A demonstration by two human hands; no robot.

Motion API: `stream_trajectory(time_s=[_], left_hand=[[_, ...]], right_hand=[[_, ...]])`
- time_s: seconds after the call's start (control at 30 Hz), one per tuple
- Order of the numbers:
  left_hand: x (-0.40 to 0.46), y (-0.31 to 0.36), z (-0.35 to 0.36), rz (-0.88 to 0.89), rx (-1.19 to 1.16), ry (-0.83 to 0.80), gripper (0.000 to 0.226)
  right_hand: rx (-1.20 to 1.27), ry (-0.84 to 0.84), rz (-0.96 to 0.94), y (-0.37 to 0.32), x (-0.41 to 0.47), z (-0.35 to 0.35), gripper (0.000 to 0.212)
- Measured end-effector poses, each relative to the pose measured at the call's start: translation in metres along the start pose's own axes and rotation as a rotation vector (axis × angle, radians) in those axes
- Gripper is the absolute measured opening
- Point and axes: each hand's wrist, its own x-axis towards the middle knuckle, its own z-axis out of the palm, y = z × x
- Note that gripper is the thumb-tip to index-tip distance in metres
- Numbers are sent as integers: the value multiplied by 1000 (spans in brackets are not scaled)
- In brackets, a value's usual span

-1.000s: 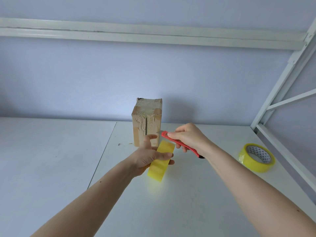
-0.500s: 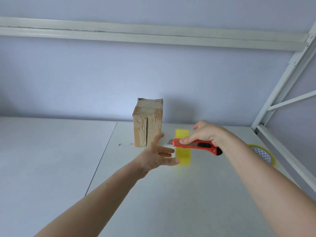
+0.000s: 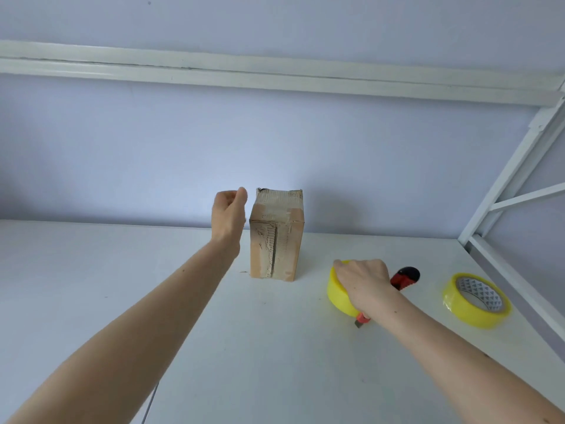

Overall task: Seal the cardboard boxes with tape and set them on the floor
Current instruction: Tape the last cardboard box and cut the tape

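A small worn cardboard box [image 3: 276, 237] stands upright at the back of the white table [image 3: 275, 347], its front seam facing me. My left hand [image 3: 229, 215] is raised beside the box's upper left edge, a little apart from it, fingers loosely curled and holding nothing I can see. My right hand [image 3: 363, 286] is down on the table to the right of the box, fingers curled over a yellow tape roll [image 3: 336, 293]. A red utility knife [image 3: 405, 278] lies under that palm; its blade end pokes out below the wrist.
A second yellow tape roll [image 3: 477, 299] lies flat near the table's right edge. A white metal frame [image 3: 501, 191] slants up along the right side, and a white rail crosses the wall above. A seam divides the tabletop at lower left.
My right hand carried the knife and yellow tape roll down and right onto the table. My left hand let go of the roll and rose to the box's upper left.
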Motion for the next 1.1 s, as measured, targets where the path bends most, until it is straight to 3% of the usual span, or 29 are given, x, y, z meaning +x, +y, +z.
stream_trajectory(time_s=[0.07, 0.2, 0.33, 0.37, 0.47, 0.53, 0.63, 0.73, 0.8, 0.97, 1.1], left_hand=[[24, 6, 8, -64, 89, -134, 16], [52, 11, 23, -246, 152, -423, 38], [62, -2, 30, -333, 52, -481, 33], [61, -4, 30, -331, 29, -463, 26], [51, -4, 30, -329, -34, -410, 20], [34, -1, 24, -359, -94, -375, 25], [-1, 2, 9, -384, -153, -358, 27], [-37, -3, -5, -347, -159, -316, 20], [-49, -11, -9, -338, -199, -282, 18], [-49, -19, -12, -342, -243, -216, 34], [-50, -18, -11, -308, -215, -207, 27]], right_hand=[[-53, -11, -45, 1, 2, -1, 49], [-113, -66, -169, 8, 6, 0, 42], [-48, -145, -163, 17, 12, -1, 50], [35, -100, -130, 19, 13, -7, 40], [493, 247, 35, 16, 19, -35, 18], [817, 377, 109, 2, 27, -60, 29], [1104, 278, 122, -30, 41, -94, 54], [1060, 94, 112, -57, 52, -107, 66], [945, 48, 109, -71, 55, -105, 63], [797, 177, 148, -91, 52, -94, 53], [771, 224, 155, -94, 49, -93, 55]])
